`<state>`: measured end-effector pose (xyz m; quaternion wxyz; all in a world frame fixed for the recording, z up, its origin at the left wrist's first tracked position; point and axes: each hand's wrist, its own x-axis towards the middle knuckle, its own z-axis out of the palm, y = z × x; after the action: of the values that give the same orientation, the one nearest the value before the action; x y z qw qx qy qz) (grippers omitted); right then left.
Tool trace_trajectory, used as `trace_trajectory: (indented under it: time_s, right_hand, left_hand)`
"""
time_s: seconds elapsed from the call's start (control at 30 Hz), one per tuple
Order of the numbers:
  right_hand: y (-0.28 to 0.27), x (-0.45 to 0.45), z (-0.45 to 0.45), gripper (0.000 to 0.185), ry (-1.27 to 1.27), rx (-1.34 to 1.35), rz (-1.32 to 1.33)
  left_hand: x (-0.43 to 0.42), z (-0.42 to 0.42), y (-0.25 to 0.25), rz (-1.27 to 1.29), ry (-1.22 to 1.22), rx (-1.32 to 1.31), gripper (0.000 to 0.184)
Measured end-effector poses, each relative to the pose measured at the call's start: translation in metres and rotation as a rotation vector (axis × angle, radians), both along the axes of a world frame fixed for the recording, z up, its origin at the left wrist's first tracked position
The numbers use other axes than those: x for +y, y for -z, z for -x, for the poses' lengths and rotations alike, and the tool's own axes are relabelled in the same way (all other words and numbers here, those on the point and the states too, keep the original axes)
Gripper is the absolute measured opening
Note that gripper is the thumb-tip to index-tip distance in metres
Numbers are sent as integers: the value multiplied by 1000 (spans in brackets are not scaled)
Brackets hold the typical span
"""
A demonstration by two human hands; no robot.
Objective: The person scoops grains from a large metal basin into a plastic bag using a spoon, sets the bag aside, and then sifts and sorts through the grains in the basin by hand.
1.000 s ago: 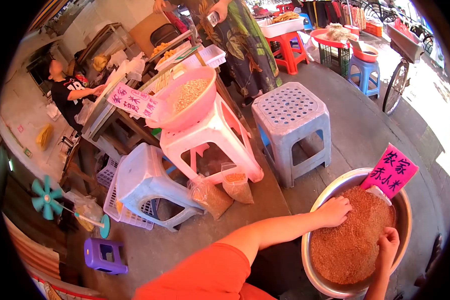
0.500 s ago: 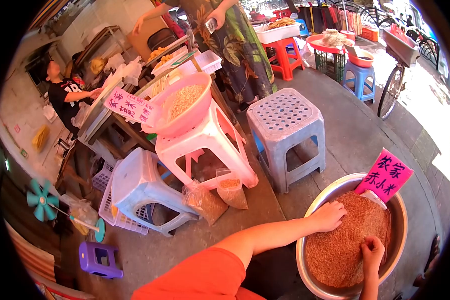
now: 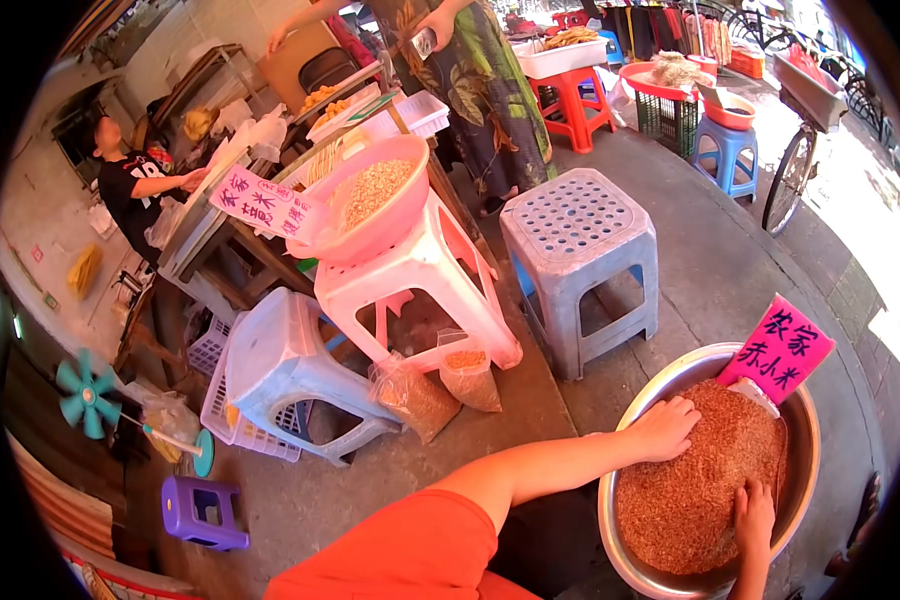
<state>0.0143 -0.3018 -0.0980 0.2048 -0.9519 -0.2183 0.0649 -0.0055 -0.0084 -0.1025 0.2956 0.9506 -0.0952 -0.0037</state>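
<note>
A wide metal basin (image 3: pixel 808 440) at the lower right holds a heap of reddish-brown grain (image 3: pixel 685 500). My left hand (image 3: pixel 667 430) lies on the upper left of the heap, near the rim, with its fingers stretched over the grain. Lower right on the same heap, my right hand (image 3: pixel 755 515) rests with fingers apart, the tips touching or slightly sunk in the grain. Neither hand shows anything held. A pink sign (image 3: pixel 780 345) with black handwritten characters stands at the basin's far edge, its base tucked into the grain.
Beyond the basin stands a grey-blue stool (image 3: pixel 582 225). Left of it, a pink stool (image 3: pixel 420 275) carries a pink bowl (image 3: pixel 410 200) of pale grain. Two bags of grain (image 3: pixel 415 400) sit on the floor. One person (image 3: pixel 480 90) stands behind; another (image 3: pixel 135 190) is far left.
My right hand has gone from pinched fingers above the grain to spread fingers resting on it, slightly lower. My left hand stays on the heap. The view has shifted slightly.
</note>
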Motion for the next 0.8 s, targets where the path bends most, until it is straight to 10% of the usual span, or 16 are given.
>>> trace_trajectory:
  time_s: [0.27,0.5,0.8]
  right_hand:
    - [-50,29,14,24,-161,189,-279]
    - [-24,-19,-5,29,41,203,239]
    - [3,-16,10,39,61,309,-53]
  left_hand:
    - [-1,-1,1,-21,0,44,49]
    - [-3,0,4,-12,-66,61,54]
    - [-17,-14,11,72,-252,383,59]
